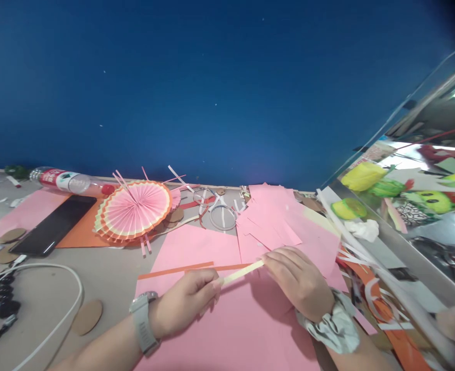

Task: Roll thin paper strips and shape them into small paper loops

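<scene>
Yellow strip (242,273) in pinched fingers (212,289) of both hands (186,303); pink paper (242,335) below; grey table (115,281); blue partition (212,93) behind

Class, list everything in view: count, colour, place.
paper strip: one, pale yellow, centre
paper sheets: several, mostly pink, middle and left
paper fan: at least one, mostly pink, left
bottle: one, clear, back left
phone: one, black, left
cable: one, white, left
beads: many, black, left
cardboard discs: several, brown, mostly left
ornaments: several, yellow/green, right
scraps: uncountable, mixed, scattered
table: one, grey, beneath
panel: one, blue, behind
watch: one, grey, left wrist
scrunchie: one, pale green, right wrist
left hand: one, on strip
right hand: one, on strip
</scene>
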The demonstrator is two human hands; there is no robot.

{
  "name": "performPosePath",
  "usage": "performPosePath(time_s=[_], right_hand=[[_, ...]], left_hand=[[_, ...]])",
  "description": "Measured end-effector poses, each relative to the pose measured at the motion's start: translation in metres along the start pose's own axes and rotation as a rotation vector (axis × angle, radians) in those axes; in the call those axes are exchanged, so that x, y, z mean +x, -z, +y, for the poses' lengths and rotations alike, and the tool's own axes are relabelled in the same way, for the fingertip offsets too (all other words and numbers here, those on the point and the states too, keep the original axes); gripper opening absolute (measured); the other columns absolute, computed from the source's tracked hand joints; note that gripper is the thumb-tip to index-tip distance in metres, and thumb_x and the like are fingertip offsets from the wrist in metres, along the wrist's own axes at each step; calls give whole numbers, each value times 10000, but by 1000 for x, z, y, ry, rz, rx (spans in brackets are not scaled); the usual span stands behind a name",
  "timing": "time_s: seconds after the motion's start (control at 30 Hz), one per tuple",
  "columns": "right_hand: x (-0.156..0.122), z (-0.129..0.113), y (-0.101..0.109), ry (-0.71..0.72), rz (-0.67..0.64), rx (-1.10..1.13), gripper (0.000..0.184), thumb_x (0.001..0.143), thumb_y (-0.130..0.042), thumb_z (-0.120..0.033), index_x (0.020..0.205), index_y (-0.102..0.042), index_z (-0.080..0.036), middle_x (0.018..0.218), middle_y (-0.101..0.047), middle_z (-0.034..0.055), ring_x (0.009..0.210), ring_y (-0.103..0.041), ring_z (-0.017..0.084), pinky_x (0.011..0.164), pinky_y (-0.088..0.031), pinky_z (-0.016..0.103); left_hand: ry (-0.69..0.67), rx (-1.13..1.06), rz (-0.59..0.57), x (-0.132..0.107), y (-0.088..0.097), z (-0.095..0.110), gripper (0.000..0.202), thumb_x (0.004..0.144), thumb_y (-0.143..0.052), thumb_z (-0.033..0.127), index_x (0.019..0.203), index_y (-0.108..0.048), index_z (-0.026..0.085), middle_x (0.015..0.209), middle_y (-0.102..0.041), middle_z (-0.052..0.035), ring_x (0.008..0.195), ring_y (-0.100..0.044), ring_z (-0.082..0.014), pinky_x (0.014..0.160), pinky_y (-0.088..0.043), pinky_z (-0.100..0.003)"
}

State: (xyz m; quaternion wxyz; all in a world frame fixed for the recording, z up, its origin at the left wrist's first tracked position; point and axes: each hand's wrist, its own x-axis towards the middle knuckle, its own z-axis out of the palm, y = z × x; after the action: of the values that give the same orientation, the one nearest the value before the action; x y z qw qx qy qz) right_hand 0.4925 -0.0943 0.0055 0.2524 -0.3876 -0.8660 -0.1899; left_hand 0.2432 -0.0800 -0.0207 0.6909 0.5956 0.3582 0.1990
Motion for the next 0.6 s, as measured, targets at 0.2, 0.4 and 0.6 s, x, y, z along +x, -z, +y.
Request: performPosePath(time_s=[0.2,0.4,0.6], right_hand=[[-11,8,-13,-80,-13,-4,188,843,-445,-83,942,-575,-177,827,-656,61,807,-598,183,759,-498,352],[-7,8,-14,-246,-4,-77,336,837,-453,-91,1160,-491,-176,1059,-585,123,1000,-541,254,832,-461,455],[39,-65,-16,-406,-131,313,501,864,-381,-153,1351,-279,-212,1305,-427,109,1255,-336,244,1002,-338,464]], left_hand=[[-16,2,-53,2,33,11,405,878,-412,480,639,-457,157,464,-378,70,396,-414,-64,455,-381,-195],[-86,-2,135,6,20,7,377,908,-342,452,666,-414,173,487,-387,67,389,-398,-66,448,-380,-204],[-147,121,240,2,6,10,290,856,-476,362,646,-443,166,548,-442,41,497,-409,-82,502,-355,-199]])
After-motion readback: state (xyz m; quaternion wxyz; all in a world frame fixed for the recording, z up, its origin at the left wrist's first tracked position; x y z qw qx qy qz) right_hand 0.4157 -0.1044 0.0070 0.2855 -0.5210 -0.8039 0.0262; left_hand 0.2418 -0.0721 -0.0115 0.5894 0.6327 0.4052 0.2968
